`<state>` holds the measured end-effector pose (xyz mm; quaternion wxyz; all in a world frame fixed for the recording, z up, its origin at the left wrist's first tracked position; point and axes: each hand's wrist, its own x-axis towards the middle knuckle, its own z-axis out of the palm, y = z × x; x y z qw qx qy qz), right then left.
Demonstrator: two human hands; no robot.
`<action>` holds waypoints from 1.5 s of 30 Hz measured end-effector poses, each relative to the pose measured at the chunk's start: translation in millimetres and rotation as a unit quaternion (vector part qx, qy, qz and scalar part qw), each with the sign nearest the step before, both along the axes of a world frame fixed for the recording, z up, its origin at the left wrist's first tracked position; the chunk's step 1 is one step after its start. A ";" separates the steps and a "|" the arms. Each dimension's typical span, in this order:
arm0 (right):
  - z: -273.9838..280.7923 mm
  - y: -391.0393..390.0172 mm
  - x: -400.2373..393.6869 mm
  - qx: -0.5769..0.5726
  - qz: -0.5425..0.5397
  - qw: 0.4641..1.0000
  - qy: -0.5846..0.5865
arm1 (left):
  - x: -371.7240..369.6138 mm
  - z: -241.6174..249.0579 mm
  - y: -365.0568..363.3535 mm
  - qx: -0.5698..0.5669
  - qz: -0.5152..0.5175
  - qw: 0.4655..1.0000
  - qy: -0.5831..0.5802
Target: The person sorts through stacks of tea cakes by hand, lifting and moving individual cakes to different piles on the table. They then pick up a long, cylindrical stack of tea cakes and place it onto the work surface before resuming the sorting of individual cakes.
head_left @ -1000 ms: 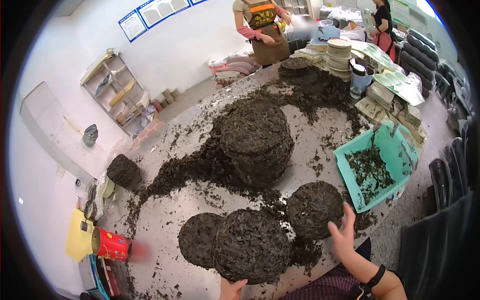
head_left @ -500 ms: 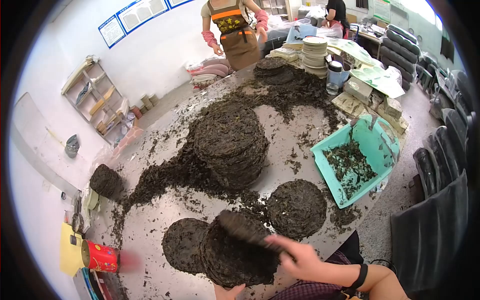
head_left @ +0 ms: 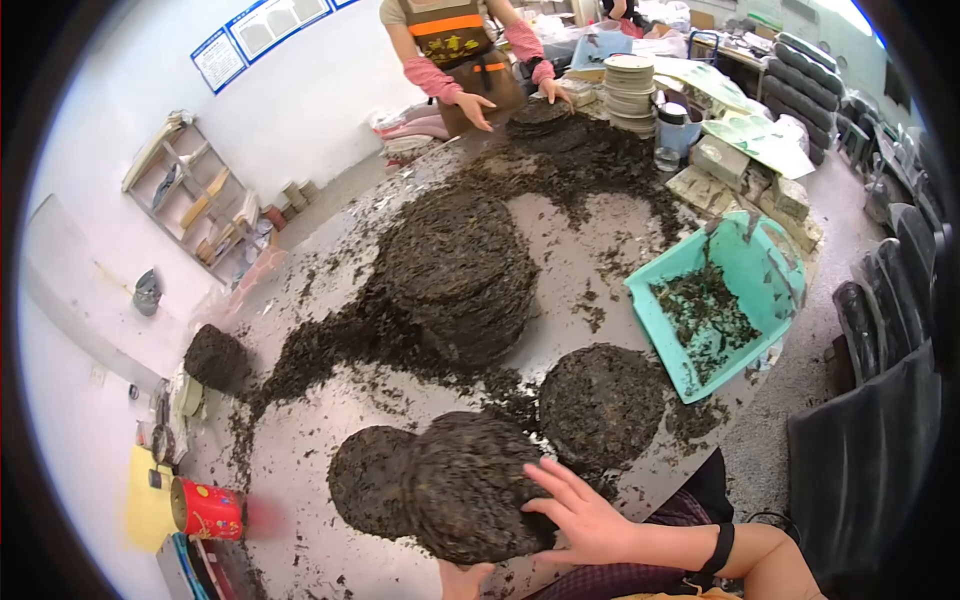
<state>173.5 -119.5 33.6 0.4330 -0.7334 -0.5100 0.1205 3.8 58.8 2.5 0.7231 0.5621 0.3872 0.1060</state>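
Note:
A stack of dark, round pressed-leaf cakes (head_left: 470, 485) stands at the table's near edge, overlapping another round cake (head_left: 370, 480) to its left. My right hand (head_left: 585, 520) is at the stack's right side, its fingers spread and the fingertips at the edge of the top cake. Low in the view, my left hand (head_left: 464, 580) is against the stack's near edge; most of its fingers are hidden. To the right lies a further round cake (head_left: 603, 405). Behind them rises a tall stack of cakes (head_left: 460, 270) among loose dark leaves (head_left: 330, 350).
A turquoise scoop-shaped tray (head_left: 680, 365) with leaf scraps stands at right. A small dark stack (head_left: 217, 360) and a red tin (head_left: 208, 510) are at left. Across the table, a person in an apron (head_left: 455, 50) reaches toward other cakes (head_left: 540, 120), near piled plates (head_left: 629, 95).
The cake my right hand held tilted now lies flat on the near stack, and my fingers have spread. The person opposite has leaned in, bringing both hands to the far cakes.

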 end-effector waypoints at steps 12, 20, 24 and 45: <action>25.1 -5.9 22.5 -0.045 0.037 0.970 0.237 | -16.8 -45.9 24.9 -0.116 0.030 0.993 -0.021; -47.6 -57.5 61.1 0.027 -0.502 0.861 0.075 | -11.4 -13.2 14.1 -0.041 0.002 0.996 0.085; -7.1 -45.5 39.2 0.069 -0.247 0.962 0.098 | -9.7 -11.8 1.1 -0.055 -0.041 0.997 0.017; 1.7 -63.5 51.8 0.111 -0.309 0.861 0.388 | -28.0 -36.6 16.8 -0.070 -0.065 0.995 -0.028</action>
